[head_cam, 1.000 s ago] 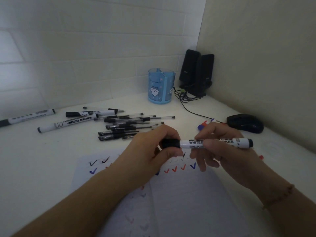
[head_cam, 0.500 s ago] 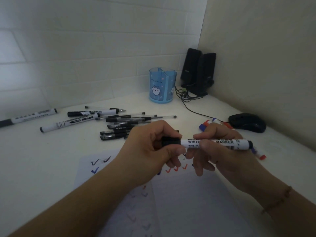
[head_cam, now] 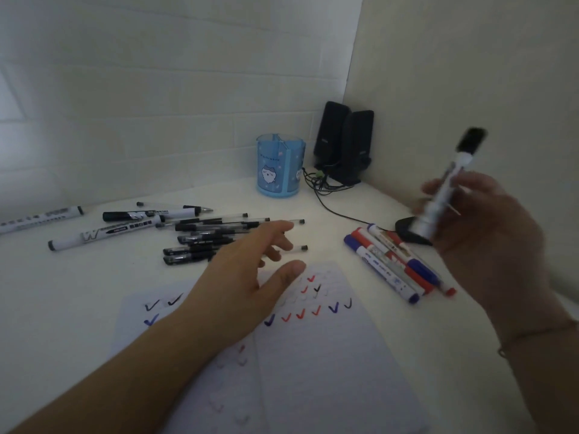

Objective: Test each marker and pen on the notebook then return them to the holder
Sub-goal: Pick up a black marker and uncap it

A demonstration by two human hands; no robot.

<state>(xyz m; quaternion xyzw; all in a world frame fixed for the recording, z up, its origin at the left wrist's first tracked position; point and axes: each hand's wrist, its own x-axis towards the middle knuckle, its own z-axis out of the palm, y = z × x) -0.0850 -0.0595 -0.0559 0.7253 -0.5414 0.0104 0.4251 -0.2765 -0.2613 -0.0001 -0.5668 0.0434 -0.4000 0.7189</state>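
Holding one marker (head_cam: 445, 186), right hand (head_cam: 488, 233); left hand (head_cam: 247, 274) empty.

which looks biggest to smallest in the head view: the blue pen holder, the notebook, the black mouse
1. notebook, by far the largest, though nearest the camera.
2. blue pen holder.
3. black mouse, smallest as seen, but the right hand hides part of it.

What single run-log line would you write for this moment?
right hand: holds capped black marker raised | left hand: open, over gel pens | holder: no pens visible inside
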